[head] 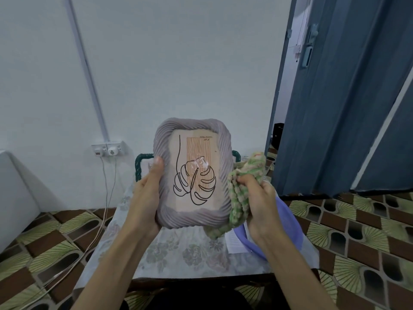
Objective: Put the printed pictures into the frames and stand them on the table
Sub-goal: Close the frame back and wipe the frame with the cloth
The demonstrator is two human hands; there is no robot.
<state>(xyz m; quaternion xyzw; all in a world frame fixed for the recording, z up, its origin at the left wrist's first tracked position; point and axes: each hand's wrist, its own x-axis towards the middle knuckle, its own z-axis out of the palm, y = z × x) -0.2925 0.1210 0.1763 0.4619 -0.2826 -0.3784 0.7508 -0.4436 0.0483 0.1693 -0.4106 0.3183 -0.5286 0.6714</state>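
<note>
The frame [192, 173], a ribbed lilac thing with a leaf line-drawing upside down behind its glass, is held up above the small table [178, 249], face toward the person; the left hand [146, 193] grips its left edge, thumb across the front rim and fingers curled behind, probably to keep it steady while the glass gets a wipe; the right hand [260, 204], just beside the frame's right edge, is clenched round a bunched green-and-cream cloth [242, 193] that touches the rim there; a smear or glare shows near the middle of the glass, which would explain the cloth. Below and right of the frame, a purple basin [288, 222] sits on the table with a sheet of paper [234, 241] by it; behind the frame a green-rimmed chair back [140, 162] peeks out; nothing stands on the table yet.
</note>
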